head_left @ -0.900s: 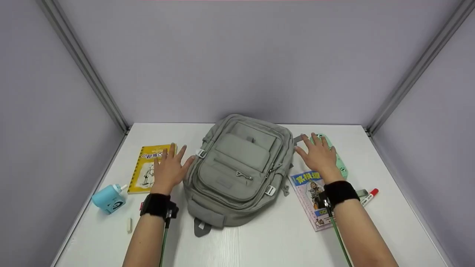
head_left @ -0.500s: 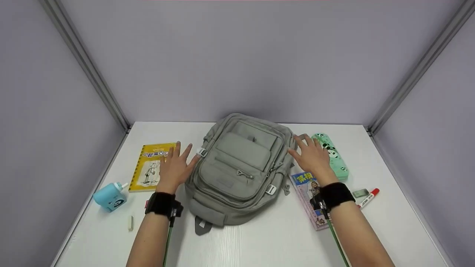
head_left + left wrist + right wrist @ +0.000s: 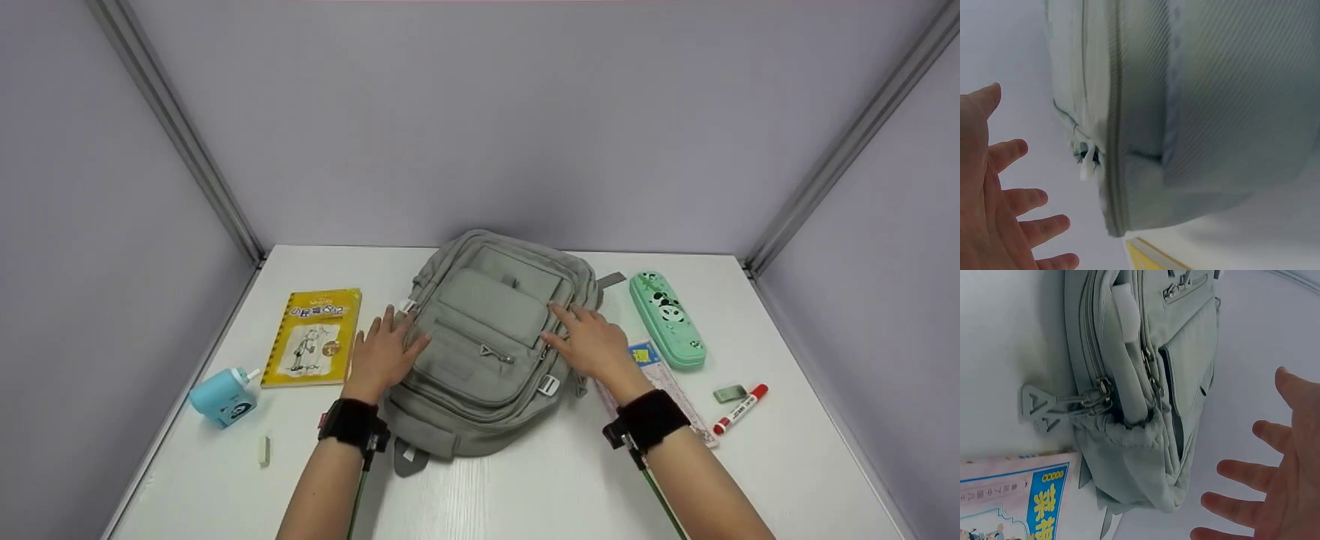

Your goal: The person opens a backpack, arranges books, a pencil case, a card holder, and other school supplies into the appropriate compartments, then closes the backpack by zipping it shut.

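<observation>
A grey-green backpack (image 3: 465, 375) lies front side up on the white table, its zips and pocket flap showing. Over its left edge my left hand (image 3: 381, 357) hovers with fingers spread; in the left wrist view the fingers (image 3: 1033, 199) stand apart from the fabric. My right hand (image 3: 592, 341) is above the bag's right side, fingers loosely spread, and the right wrist view shows a gap between its fingers (image 3: 1247, 475) and the bag. Neither hand holds anything. Two A-shaped zip pulls (image 3: 1044, 408) hang at the bag's side.
Left of the bag lie a yellow spiral notebook (image 3: 315, 337), a blue bottle (image 3: 223, 397) and a small whitish block (image 3: 264, 451). Rightward are a pink-and-blue comic book (image 3: 675, 390), a green panda pencil case (image 3: 667, 321), a green eraser-like block (image 3: 730, 394) and a red marker (image 3: 741, 409).
Both hands have moved inward, the left to the right and the right to the left, from beside the backpack to over its sides. The notebook and pencil case are now uncovered.
</observation>
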A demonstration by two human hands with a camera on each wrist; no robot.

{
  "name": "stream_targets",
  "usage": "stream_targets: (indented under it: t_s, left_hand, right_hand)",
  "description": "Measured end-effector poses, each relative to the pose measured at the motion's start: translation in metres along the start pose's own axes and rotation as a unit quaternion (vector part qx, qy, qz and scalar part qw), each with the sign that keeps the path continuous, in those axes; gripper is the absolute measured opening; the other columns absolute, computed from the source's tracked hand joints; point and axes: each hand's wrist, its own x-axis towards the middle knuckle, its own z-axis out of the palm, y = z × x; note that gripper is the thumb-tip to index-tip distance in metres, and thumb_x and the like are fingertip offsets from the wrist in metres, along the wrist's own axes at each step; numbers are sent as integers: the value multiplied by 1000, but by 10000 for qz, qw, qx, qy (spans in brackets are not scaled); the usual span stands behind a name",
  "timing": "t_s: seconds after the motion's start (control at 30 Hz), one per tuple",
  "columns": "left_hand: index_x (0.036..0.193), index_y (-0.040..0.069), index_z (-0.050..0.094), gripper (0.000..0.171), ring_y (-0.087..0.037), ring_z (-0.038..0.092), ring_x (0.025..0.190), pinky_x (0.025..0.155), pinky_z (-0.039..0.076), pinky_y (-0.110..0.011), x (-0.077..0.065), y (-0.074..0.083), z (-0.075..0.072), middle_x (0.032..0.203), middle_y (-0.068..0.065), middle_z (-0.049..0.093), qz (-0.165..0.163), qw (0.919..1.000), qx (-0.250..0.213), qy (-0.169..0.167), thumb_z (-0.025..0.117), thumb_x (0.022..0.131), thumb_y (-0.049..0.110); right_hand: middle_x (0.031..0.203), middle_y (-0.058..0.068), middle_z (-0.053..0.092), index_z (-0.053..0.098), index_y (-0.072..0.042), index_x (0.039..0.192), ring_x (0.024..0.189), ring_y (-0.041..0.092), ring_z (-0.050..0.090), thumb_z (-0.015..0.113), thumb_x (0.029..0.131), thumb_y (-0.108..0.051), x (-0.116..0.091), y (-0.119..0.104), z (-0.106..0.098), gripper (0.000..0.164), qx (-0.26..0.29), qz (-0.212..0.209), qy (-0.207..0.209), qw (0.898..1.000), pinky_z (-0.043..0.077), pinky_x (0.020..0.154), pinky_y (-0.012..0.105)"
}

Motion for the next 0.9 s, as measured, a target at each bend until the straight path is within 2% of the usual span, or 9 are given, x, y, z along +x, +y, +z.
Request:
stream_targets:
  t_s: [0.13,0.3,0.47,0.63,0.73,0.9]
  left_hand:
    - [152,16,38,66,-46,29,138,104,25,-68,-3,2,12,156,-24,25,63,10000,45,-28,46,100,55]
    - [149,14,44,64,-46,32,137,99,30,-69,-8,5,24,154,-25,28,87,9999,18,65,53,98,52]
    - [143,12,52,61,-48,32,136,96,34,-68,-11,7,32,150,-26,35,125,9992,310,215,59,95,49]
    - [139,16,58,55,-51,31,135,97,32,-69,-14,8,42,148,-26,38,239,9970,661,338,63,93,47]
    - [138,19,58,53,-52,30,135,98,29,-69,-19,8,48,146,-26,40,260,9960,748,414,62,94,47]
    - [138,19,58,51,-54,30,134,99,27,-70,-24,12,53,146,-28,39,167,9966,663,465,59,95,47]
  right_hand:
    - [148,17,42,39,-23,152,131,44,42,47,98,-57,-5,-15,10,64,-103,-163,-123,9997,44,91,61]
    - [138,15,53,52,-19,143,123,40,51,54,97,-53,-14,-30,22,58,-204,-364,-168,9990,46,91,57]
    - [120,13,66,64,-14,129,106,37,63,60,95,-50,-21,-40,34,50,-189,-610,-121,9979,51,79,54]
    - [110,16,68,66,-13,124,97,41,63,64,93,-47,-25,-43,50,47,-145,-707,-274,9970,51,74,54]
    - [112,19,64,66,-11,125,100,45,60,66,92,-45,-28,-44,59,48,-157,-836,-369,9957,51,74,57]
    - [124,27,56,60,-9,132,114,54,49,66,92,-45,-27,-39,67,54,-154,-1011,-476,9936,48,81,64]
